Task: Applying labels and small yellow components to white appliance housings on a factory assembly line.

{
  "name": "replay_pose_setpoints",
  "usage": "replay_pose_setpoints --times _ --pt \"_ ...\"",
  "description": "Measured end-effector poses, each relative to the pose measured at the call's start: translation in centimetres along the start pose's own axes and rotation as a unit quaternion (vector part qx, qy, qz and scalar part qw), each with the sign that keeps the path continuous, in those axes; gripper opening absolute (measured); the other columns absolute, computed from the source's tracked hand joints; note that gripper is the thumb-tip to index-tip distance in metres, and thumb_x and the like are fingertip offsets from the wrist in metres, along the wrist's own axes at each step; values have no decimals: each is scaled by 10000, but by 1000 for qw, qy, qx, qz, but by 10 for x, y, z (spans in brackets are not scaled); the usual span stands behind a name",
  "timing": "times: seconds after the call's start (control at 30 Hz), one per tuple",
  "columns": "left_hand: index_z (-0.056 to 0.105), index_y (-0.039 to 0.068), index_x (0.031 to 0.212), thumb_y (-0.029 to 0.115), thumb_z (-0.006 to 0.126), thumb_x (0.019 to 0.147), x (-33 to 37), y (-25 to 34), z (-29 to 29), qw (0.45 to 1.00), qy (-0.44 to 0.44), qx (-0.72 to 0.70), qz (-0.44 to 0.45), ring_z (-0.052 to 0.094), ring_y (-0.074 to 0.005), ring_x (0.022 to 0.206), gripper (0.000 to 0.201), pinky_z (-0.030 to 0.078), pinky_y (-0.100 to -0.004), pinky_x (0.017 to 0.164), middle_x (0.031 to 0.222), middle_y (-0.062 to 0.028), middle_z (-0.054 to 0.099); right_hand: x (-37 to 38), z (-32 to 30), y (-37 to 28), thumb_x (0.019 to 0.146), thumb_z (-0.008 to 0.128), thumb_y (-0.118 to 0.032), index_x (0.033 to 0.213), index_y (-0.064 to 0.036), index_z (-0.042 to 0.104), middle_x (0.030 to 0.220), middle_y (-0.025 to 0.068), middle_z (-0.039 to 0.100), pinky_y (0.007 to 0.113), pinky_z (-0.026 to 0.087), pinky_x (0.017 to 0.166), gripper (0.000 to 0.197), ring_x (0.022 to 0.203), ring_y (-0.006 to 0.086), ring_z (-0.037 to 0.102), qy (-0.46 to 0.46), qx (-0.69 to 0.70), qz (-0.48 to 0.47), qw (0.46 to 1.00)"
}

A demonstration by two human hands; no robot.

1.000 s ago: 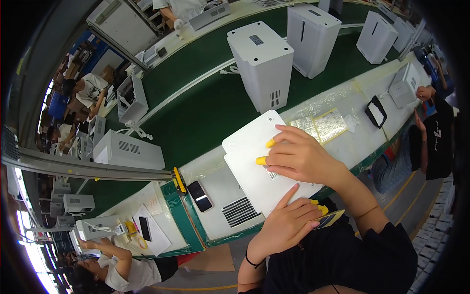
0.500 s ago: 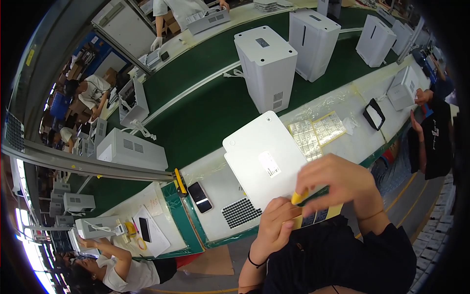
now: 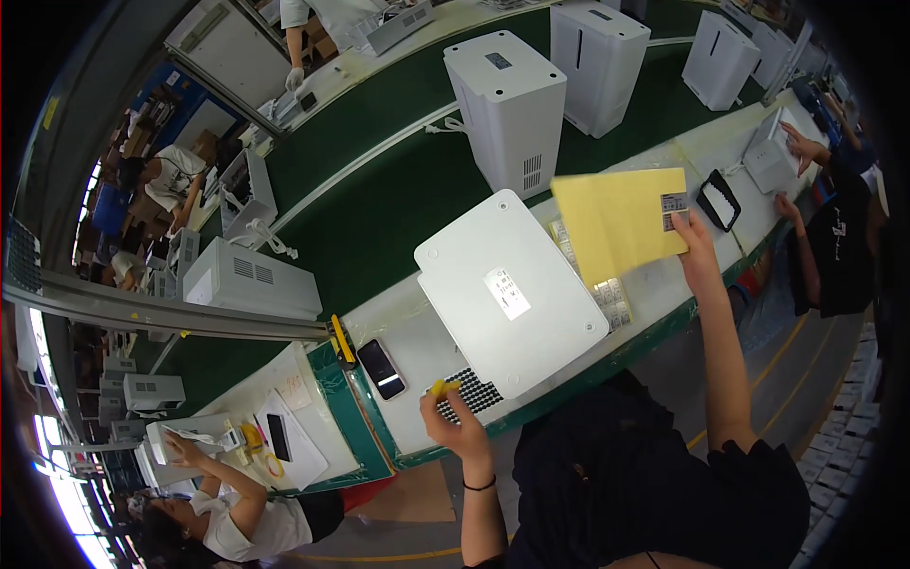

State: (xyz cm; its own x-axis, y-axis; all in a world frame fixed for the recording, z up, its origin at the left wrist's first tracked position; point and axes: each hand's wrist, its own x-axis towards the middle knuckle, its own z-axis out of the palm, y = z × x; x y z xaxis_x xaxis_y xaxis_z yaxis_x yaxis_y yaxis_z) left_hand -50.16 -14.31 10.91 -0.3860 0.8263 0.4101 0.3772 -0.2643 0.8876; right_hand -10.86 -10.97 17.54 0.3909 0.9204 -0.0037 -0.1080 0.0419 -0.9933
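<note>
My left hand (image 3: 457, 429) is pinched on a small yellow piece (image 3: 442, 388), too small to make out in kind. It hovers by a sheet of black round pads (image 3: 481, 396) at the bench's near edge. My right hand (image 3: 697, 245) grips the edge of a yellow label sheet (image 3: 611, 223), which carries a few grey printed labels near my fingers. Between my hands a white appliance (image 3: 464, 261) lies with a flat panel up, a white label (image 3: 507, 294) stuck on it. Sheets of labels (image 3: 614, 302) lie beside it, partly hidden under the yellow sheet.
A phone (image 3: 382, 368) and a yellow-black cutter (image 3: 341, 341) lie to the left. Tall white appliances (image 3: 507, 123) stand on the green conveyor (image 3: 370, 228) beyond. A black tray (image 3: 719, 201) sits at right. Co-workers are at both sides and across.
My hands have parted. The right has carried the yellow sheet up and right over the label sheets; the left has moved left with the small yellow piece.
</note>
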Motion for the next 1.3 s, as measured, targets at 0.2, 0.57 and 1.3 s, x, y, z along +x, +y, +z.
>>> replay_pose_setpoints --times 0.2,0.57,1.3 --pt "559 -37 1042 9 580 840 -69 -92 33 973 -176 38 -144 604 -263 758 208 474 -347 696 870 -148 615 -16 -53 173 903 613 -162 1164 4 529 1056 83 631 323 466 839 321 961 197 609 187 -58 75 978" --pt "554 -42 1119 80 595 835 -95 -131 32 901 -377 212 27 548 -410 945 311 447 -440 830 1026 -237 597 -82 43 165 734 695 -98 1088 -26 563 984 162 590 431 436 840 385 982 347 547 -163 -510 -120 836" --pt "584 42 1194 252 801 731 -38 -121 63 948 -295 102 -64 565 -313 1113 553 420 -386 956 1190 -191 600 -57 64 213 726 715 -138 1155 -90 548 923 114 636 389 495 773 463 920 294 607 -224 -564 -125 785"
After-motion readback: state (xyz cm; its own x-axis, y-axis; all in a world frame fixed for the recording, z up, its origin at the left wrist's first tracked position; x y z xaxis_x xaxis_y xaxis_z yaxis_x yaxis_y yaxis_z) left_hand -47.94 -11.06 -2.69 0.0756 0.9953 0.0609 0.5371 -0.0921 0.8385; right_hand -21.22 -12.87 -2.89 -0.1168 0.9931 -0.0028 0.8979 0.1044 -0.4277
